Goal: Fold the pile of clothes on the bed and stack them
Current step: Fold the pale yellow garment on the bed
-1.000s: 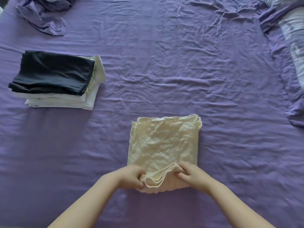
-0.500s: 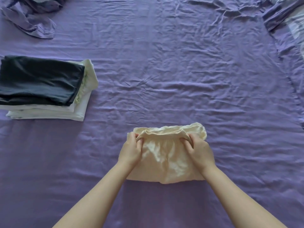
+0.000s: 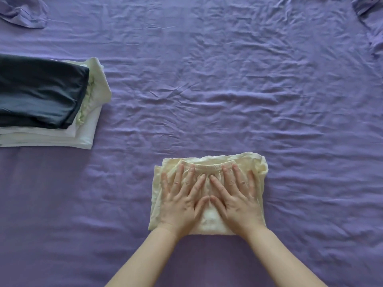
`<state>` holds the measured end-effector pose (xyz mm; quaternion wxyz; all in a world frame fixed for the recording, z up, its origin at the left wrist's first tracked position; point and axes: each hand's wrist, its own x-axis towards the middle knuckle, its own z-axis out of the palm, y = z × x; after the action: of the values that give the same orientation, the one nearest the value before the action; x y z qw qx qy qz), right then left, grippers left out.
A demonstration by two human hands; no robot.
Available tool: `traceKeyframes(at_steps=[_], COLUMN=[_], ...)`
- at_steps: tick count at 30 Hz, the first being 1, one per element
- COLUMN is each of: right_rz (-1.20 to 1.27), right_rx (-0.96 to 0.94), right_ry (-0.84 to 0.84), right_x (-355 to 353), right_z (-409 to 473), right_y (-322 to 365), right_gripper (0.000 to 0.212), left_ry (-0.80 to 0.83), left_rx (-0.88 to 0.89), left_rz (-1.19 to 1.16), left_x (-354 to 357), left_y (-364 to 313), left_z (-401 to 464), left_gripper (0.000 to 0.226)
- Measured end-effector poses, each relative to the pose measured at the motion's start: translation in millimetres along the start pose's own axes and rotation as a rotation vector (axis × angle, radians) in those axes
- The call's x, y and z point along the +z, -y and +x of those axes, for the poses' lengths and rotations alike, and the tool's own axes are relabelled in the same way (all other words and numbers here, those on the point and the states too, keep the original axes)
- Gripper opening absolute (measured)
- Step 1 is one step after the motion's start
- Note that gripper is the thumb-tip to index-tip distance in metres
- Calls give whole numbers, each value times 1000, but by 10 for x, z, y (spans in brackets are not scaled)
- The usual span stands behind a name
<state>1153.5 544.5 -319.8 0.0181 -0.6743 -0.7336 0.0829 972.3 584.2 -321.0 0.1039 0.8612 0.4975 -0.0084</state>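
Note:
A cream garment (image 3: 209,222) lies folded in half on the purple bed sheet (image 3: 228,90), near me at the centre. My left hand (image 3: 182,199) and my right hand (image 3: 236,197) lie flat on top of it, side by side, fingers spread and straight, thumbs almost touching. Its elastic waistband shows just beyond my fingertips. At the left edge stands a stack of folded clothes (image 3: 91,129): a dark navy piece (image 3: 39,92) on top of white and pale ones.
A crumpled purple cloth (image 3: 24,13) lies at the far left corner. More purple bedding (image 3: 371,21) bunches up at the far right. Between the stack and the cream garment the sheet is wrinkled.
Both hands gripped the near edge of the cream garment, carried it away from me and laid it over the far half. They have let go and now press flat on it.

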Motion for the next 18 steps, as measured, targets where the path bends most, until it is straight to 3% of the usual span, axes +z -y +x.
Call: traceKeyframes(at_steps=[3, 10, 11, 15, 18], right_rz=[-55, -28, 14, 145, 194], right_rx=[-47, 4, 56, 358, 524], right_ry=[-8, 50, 31, -81, -6], right_x=[123, 60, 6, -136, -254], right_z=[6, 10, -12, -79, -74], right_y=[-85, -74, -78, -89, -3], right_gripper=[54, 55, 55, 64, 81], left_ry=[23, 78, 80, -24, -2], left_rx=[67, 32, -54, -680, -798], left_rz=[84, 42, -1, -306, -393], left_x=[126, 58, 23, -162, -344], left_y=[122, 117, 119, 103, 32], left_z=[-6, 0, -13, -86, -75], left_gripper=[63, 66, 67, 77, 73])
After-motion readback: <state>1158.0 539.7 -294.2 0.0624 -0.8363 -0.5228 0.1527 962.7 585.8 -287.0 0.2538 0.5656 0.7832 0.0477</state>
